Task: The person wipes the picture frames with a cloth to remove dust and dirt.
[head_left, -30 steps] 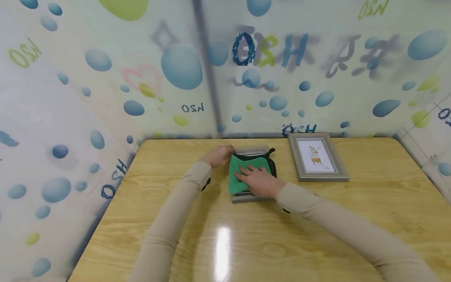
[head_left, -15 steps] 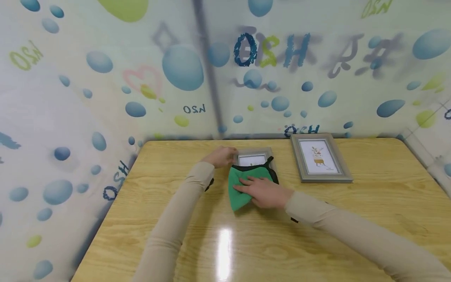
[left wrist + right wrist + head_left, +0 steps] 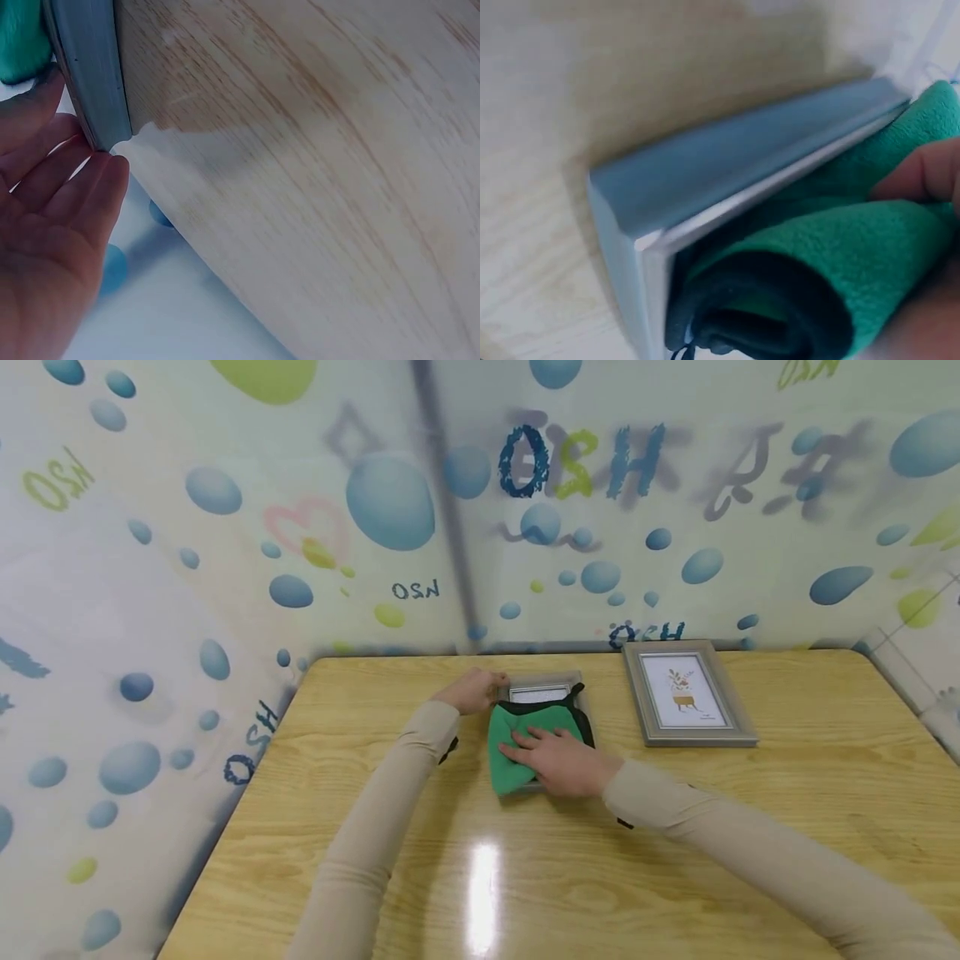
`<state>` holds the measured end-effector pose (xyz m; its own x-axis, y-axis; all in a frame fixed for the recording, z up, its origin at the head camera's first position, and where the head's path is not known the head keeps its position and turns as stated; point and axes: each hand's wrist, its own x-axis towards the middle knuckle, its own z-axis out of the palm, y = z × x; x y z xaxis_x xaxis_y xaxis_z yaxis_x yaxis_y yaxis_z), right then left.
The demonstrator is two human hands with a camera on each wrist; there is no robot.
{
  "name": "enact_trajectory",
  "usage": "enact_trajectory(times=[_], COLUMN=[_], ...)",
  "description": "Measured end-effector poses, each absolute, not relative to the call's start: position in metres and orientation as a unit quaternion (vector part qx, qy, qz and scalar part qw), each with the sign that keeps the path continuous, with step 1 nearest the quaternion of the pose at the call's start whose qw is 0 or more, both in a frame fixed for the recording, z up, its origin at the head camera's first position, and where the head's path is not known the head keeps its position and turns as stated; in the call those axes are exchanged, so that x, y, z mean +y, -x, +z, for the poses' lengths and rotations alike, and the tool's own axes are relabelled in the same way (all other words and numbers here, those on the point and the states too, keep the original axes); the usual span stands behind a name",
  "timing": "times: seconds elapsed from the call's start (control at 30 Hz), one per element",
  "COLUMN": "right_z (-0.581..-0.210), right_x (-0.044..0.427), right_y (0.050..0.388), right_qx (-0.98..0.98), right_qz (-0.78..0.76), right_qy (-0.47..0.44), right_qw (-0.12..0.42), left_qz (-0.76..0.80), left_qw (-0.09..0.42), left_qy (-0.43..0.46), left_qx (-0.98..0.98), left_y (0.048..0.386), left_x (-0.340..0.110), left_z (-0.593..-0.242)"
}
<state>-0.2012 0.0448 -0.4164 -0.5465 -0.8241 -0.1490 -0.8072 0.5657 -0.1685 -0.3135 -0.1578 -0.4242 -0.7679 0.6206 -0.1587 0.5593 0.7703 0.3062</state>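
Note:
A grey picture frame (image 3: 542, 680) lies on the wooden table (image 3: 585, 877), largely covered by a green cloth (image 3: 504, 758) with black edging and a small loop. My left hand (image 3: 474, 691) holds the frame at its far left corner; in the left wrist view, thumb and fingertips meet the frame's edge (image 3: 91, 71). My right hand (image 3: 564, 763) presses the cloth onto the frame's face with spread, fairly straight fingers. In the right wrist view, the cloth (image 3: 862, 244) bunches against the frame's raised rim (image 3: 742, 161). The cloth hides much of the picture.
Another grey frame (image 3: 738, 706) with a plant-pot picture lies to the right, close to the table's back edge. Behind the table stands a wall (image 3: 480, 560) printed with blue and green drops; a similar surface (image 3: 90, 693) borders the left side.
My right hand first slid the cloth toward me, baring the frame's upper picture, then moved it slightly back up. My left hand stays at the same corner.

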Motion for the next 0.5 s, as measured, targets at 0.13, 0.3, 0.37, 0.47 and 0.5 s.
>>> enact_trajectory(times=[0.13,0.3,0.37,0.47,0.5], right_z=[-0.413,-0.41,-0.411,-0.415,-0.417], right_x=[0.05,0.053,0.051,0.045,0.044], right_y=[0.185,0.169,0.165,0.158,0.156], right_qx=[0.868,0.861,0.858,0.85,0.848], right_qz=[-0.036,-0.03,-0.023,-0.005,0.004], right_qy=[0.481,0.495,0.503,0.521,0.526], right_qw=[0.12,0.117,0.104,0.074,0.064], left_qz=[0.129,0.126,0.129,0.13,0.129], left_qw=[0.136,0.142,0.146,0.149,0.147], left_qy=[-0.304,-0.305,-0.299,-0.294,-0.296], left_qx=[0.934,0.933,0.934,0.935,0.935], left_y=[0.312,0.31,0.309,0.309,0.309], left_x=[-0.156,-0.156,-0.156,-0.156,-0.156], left_z=[-0.423,-0.422,-0.421,-0.42,-0.42])
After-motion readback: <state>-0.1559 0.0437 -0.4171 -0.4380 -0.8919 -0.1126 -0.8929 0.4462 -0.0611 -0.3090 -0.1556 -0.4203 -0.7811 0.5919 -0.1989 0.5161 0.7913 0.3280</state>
